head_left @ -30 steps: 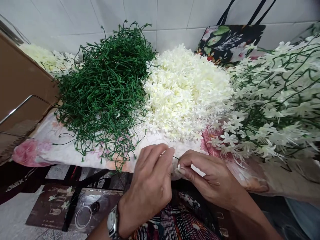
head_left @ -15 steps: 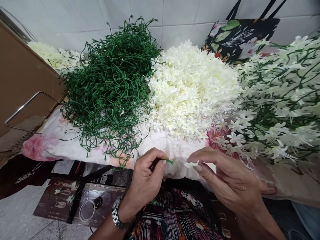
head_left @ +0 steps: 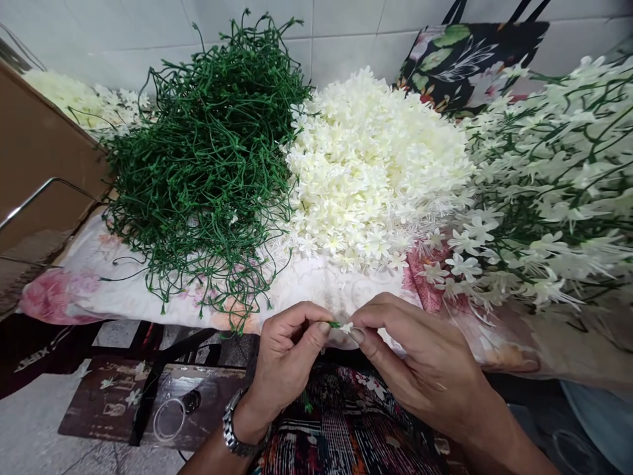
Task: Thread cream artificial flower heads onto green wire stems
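Between thumb and forefinger, my left hand (head_left: pixel 291 353) pinches a green plastic stem (head_left: pixel 335 324), its tip pointing right. My right hand (head_left: pixel 420 359) pinches a small white artificial flower (head_left: pixel 347 327). Flower and stem tip meet between the two hands; whether one is inside the other is too small to tell. Behind my left hand is a tangled heap of green stems (head_left: pixel 198 152). A big pile of loose white flowers (head_left: pixel 376 165) lies beyond both hands. White flowers on green stems (head_left: pixel 554 198) are massed at the right.
A flowered cloth (head_left: pixel 113 290) covers the work surface. At the left stands a cardboard box (head_left: pixel 44 145) with a metal wire handle. A black floral bag (head_left: pixel 469 66) leans on the tiled wall. Lower left, a brown wooden board (head_left: pixel 106 406) carries a few fallen flowers.
My right hand has moved left, bringing the white flower up to the stem's tip. My left hand has stayed nearly in place. The whole view has shifted slightly.
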`<state>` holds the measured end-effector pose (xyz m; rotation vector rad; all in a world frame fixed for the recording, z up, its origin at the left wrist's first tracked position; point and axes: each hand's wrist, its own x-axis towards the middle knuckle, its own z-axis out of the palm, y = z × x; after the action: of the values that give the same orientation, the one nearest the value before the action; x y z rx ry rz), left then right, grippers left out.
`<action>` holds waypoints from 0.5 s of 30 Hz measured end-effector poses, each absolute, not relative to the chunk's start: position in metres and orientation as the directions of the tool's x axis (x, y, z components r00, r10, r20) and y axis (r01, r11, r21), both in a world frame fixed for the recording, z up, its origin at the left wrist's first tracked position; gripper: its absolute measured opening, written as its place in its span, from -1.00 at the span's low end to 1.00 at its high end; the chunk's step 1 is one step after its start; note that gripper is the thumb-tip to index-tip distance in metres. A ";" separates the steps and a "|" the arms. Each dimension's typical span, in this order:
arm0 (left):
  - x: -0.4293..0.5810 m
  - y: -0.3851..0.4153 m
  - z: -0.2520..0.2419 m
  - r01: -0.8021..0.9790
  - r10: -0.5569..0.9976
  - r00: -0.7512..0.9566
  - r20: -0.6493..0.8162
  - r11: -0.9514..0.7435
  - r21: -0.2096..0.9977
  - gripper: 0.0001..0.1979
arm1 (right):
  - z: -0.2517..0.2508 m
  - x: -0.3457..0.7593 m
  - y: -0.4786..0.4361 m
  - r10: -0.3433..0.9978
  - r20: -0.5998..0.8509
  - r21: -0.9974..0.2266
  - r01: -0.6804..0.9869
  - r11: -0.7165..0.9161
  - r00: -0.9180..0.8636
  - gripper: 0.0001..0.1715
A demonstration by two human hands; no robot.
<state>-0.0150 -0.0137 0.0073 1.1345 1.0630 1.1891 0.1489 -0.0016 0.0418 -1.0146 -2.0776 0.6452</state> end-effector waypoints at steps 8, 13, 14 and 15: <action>-0.014 -0.010 0.012 0.135 0.962 0.102 0.255 -0.267 0.954 -0.87 | 0.041 0.149 -0.001 0.762 0.431 -0.520 0.557 0.648 -0.483 -0.86; -0.011 -0.008 0.013 0.195 0.963 0.126 0.239 -0.260 0.946 -0.85 | 0.036 0.149 -0.003 0.741 0.459 -0.442 0.598 0.669 -0.490 -0.84; -0.010 -0.007 0.012 0.200 0.971 0.130 0.203 -0.226 0.953 -0.84 | 0.035 0.149 -0.003 0.743 0.453 -0.436 0.605 0.666 -0.492 -0.84; -0.009 -0.007 0.012 0.208 0.977 0.131 0.170 -0.195 0.959 -0.83 | 0.034 0.149 -0.002 0.748 0.445 -0.432 0.614 0.661 -0.492 -0.83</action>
<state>-0.0091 -0.0068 0.0122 1.5617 1.1902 1.1450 0.1489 -0.0024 0.0342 -1.0493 -2.2637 0.2859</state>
